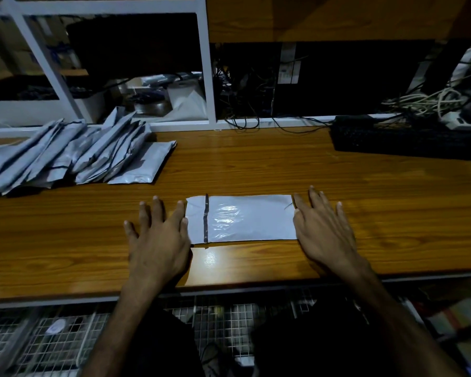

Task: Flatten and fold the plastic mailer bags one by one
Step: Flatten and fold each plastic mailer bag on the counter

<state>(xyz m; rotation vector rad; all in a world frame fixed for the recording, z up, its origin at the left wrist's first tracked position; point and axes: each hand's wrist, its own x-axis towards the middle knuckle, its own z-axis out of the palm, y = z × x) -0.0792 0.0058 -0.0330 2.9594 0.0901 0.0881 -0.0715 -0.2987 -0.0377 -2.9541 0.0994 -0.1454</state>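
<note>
Bracketing the flat grey plastic mailer bag (245, 217) on the wooden counter (365, 191).
Its long axis runs hand to hand: left hand (158, 238) and right hand (324, 229) flank its ends equally near, fingers spread flat, gripping nothing.

- Glossy brown wood-grain table (256, 164)
- One flat grey plastic mailer bag (239, 217) near its front edge
- Overlapping pile of grey plastic mailer bags (71, 153), far left
- Black keyboard (408, 140), far right
- Both flat hands resting on it

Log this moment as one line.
mailer bag flat on desk | left hand, right hand pressing its ends | pile waiting
</note>
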